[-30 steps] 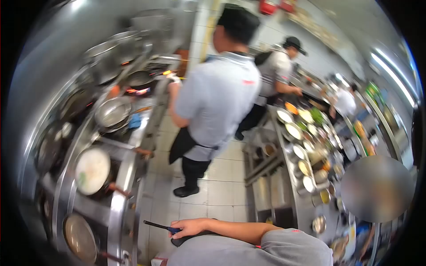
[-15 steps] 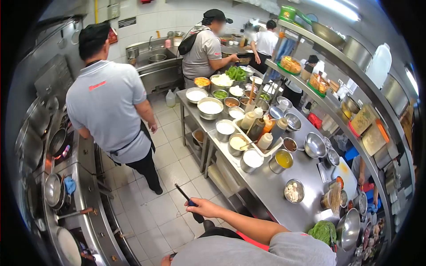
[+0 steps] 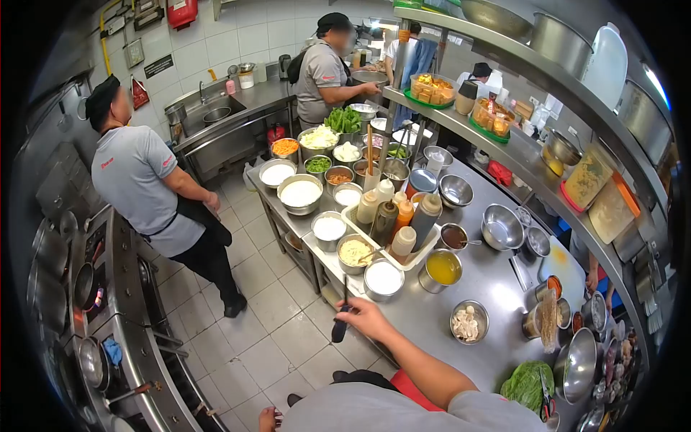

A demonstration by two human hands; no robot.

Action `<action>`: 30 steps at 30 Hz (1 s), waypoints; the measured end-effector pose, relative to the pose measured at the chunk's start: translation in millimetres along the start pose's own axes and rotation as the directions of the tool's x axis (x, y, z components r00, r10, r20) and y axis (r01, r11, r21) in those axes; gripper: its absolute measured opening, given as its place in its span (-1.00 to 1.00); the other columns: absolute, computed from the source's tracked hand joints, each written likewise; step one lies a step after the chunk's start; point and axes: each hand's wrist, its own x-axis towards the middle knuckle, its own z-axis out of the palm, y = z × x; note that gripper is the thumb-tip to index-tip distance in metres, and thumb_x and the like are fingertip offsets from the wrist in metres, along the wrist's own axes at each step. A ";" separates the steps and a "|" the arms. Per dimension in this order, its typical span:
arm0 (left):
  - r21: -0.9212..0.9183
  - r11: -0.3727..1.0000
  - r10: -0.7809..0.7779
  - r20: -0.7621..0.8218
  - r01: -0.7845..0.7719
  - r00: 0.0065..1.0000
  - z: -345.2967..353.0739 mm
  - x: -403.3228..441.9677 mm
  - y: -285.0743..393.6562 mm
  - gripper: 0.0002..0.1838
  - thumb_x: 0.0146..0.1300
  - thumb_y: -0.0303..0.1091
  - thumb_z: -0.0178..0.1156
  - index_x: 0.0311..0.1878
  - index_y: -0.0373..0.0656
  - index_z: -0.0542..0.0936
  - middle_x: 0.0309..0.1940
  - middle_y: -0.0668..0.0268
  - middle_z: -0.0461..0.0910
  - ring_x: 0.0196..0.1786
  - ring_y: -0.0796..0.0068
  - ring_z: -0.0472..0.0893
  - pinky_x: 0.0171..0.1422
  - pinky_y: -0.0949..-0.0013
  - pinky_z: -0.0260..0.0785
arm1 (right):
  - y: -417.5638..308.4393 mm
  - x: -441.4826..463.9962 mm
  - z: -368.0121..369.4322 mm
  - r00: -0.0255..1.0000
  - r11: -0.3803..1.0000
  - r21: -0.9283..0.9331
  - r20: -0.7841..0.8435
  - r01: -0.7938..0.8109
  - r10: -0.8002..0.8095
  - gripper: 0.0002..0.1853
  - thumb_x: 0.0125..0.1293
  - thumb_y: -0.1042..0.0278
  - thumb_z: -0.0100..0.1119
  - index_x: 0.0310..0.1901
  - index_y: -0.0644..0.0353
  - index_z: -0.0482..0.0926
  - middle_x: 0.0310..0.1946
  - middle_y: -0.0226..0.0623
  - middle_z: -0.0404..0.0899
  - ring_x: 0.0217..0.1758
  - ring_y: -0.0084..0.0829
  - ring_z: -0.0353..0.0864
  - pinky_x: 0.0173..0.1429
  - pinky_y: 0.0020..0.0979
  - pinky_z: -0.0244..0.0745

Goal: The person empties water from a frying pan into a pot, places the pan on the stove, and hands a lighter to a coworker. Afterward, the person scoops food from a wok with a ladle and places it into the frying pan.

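Left hand (image 3: 270, 420): low at the frame's bottom edge, beside the wearer's grey shirt (image 3: 374, 410) and well apart from the other hand; only part shows, so I cannot tell how far open it is or whether it holds anything.
Right hand (image 3: 365, 319): held out in front, fingers closed on what looks like a stick lighter (image 3: 339, 330).
Lighter position: in front of the near edge of the desk (image 3: 421, 309), handle hanging below the fingers, thin dark nozzle pointing away from the wearer.
Good carrying: the long nozzle probably calls for a snug hold on the handle, the tip clear of the pots, fingers off any trigger; none can be made out.
Desk's near corner: a pot of white stuff (image 3: 381, 295) and a pot of yellow shreds (image 3: 350, 270) appear near the tip, so a wide swing could knock one.
Behind those pots: a cream tray (image 3: 358, 228) of squeeze bottles (image 3: 404, 217).
Stove side: a pan (image 3: 85, 286) over a flame; a co-worker (image 3: 144, 180) stands by the range (image 3: 133, 338), one arm lowered.
Far end: another co-worker (image 3: 324, 79) holds a pan (image 3: 369, 77).
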 end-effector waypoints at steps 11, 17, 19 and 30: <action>-0.463 0.775 -0.438 0.097 0.430 0.894 -34.1 51.2 110.7 -0.70 0.27 -0.23 -0.06 -0.14 -0.25 0.52 -0.33 0.23 0.61 -0.33 0.44 0.59 -0.34 0.45 0.37 | -42.5 78.1 -46.9 0.950 0.956 0.270 -0.312 0.115 -0.026 -0.78 0.22 0.56 0.03 -0.09 0.23 0.42 -0.18 -0.38 0.54 -0.35 -0.66 0.44 -0.27 -0.57 0.41; -0.396 0.898 -0.213 -0.003 0.194 0.977 -63.2 113.9 38.7 -0.74 0.25 -0.18 0.00 -0.23 -0.20 0.49 -0.45 0.28 0.56 -0.62 0.50 0.44 -0.58 0.41 0.33 | -82.0 137.4 -14.1 0.969 0.940 0.322 -0.246 0.112 -0.031 -0.80 0.24 0.53 0.04 -0.11 0.23 0.36 -0.22 -0.33 0.56 -0.32 -0.65 0.43 -0.28 -0.58 0.36; -0.429 0.886 -0.241 -0.099 0.177 0.965 -89.7 139.2 54.0 -0.71 0.23 -0.18 0.04 -0.28 -0.25 0.54 -0.44 0.27 0.56 -0.56 0.54 0.45 -0.51 0.44 0.34 | -82.9 154.9 14.1 0.988 0.938 0.341 -0.152 0.065 -0.013 -0.79 0.21 0.51 0.10 -0.13 0.23 0.37 -0.24 -0.32 0.56 -0.31 -0.65 0.43 -0.28 -0.58 0.36; 0.024 0.741 0.639 -0.334 -0.671 0.693 -228.3 168.1 394.3 -0.38 -0.04 -0.29 0.33 0.13 -0.16 0.34 0.01 0.08 0.45 0.05 0.13 0.47 0.06 0.26 0.37 | -93.2 202.9 191.8 0.985 0.962 0.210 0.051 -0.173 0.166 -0.60 0.04 0.30 0.36 -0.50 0.19 0.23 -0.68 -0.39 0.39 -0.66 -0.62 0.44 -0.61 -0.55 0.35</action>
